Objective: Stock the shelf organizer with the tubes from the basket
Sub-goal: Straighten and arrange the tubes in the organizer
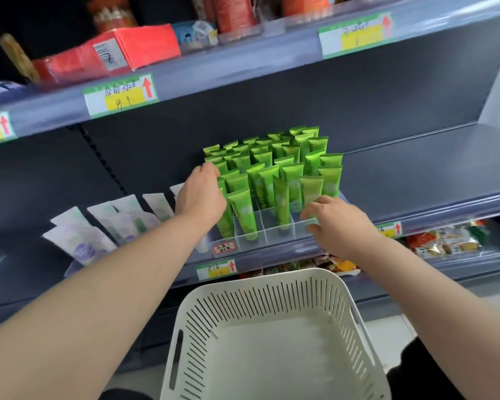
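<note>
A clear shelf organizer [276, 235] with a grid of compartments stands on the middle shelf [416, 180]. Several green tubes [292, 168] stand upright in it, caps down. My left hand [199, 197] reaches to the organizer's left side, its fingers curled over the edge by the left-hand tubes; the fingertips are hidden. My right hand [341, 223] grips the organizer's front right corner, with thumb and fingers curled on the clear wall. The white slotted basket [260, 277] sits below the shelf in front of me, and no tubes show inside it.
White and lilac pouches [84, 241] lean on the shelf left of the organizer. Price tags [216, 268] line the shelf edges. Red boxes [122, 50] and jars fill the shelf above. Snack packets [448, 241] lie on the shelf below, to the right.
</note>
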The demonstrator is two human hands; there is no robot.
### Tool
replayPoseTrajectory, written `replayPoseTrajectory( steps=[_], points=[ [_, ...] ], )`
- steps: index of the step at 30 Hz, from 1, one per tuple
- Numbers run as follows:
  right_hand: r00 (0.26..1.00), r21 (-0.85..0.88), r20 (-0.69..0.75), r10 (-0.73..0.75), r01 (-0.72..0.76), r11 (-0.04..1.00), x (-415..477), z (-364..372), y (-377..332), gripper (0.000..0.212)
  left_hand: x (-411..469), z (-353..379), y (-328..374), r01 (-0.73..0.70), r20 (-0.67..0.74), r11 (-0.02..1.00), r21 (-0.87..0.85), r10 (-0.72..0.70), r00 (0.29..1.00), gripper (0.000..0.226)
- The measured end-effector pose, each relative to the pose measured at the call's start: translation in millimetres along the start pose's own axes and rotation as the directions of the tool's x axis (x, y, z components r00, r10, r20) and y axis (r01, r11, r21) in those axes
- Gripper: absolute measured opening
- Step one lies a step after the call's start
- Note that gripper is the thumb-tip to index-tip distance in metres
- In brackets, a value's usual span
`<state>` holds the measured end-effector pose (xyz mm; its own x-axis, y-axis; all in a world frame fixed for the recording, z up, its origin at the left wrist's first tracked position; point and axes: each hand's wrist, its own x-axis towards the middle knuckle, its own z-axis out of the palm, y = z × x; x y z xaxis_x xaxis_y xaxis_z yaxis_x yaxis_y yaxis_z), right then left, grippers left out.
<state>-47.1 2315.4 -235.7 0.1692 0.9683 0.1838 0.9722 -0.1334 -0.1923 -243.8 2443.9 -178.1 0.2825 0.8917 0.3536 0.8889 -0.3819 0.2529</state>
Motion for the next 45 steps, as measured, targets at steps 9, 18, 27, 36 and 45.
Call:
replayPoseTrajectory(
  steps=[9,18,27,36,45],
  points=[
    [0.974,0.023,-0.136,0.18,-0.179,0.984,-8.6,-20.7,40.6,0.028,14.9,-0.6,84.2,-0.247,0.045,0.94,-0.235,0.264,0.963,0.021],
    [0.918,0.274,-0.241,0.313,-0.245,0.93,34.1,-7.5,71.5,0.035,53.2,29.6,156.1,-0.348,0.123,0.914,-0.206,0.377,0.918,0.022],
    [0.945,0.345,-0.264,0.195,-0.096,0.933,62.5,2.2,81.5,0.021,86.5,54.0,169.5,-0.387,0.176,0.908,-0.159,0.412,0.894,0.02],
    [0.978,0.198,-0.154,0.14,-0.109,0.974,69.0,-10.6,100.8,0.027,96.6,65.1,178.3,-0.425,0.306,0.896,-0.125,0.443,0.843,0.017],
    [0.985,0.108,-0.159,0.066,-0.049,0.993,69.7,-27.5,98.3,0.029,96.4,70.9,183.7,-0.418,0.316,0.908,-0.028,0.404,0.858,0.012]
  ],
)
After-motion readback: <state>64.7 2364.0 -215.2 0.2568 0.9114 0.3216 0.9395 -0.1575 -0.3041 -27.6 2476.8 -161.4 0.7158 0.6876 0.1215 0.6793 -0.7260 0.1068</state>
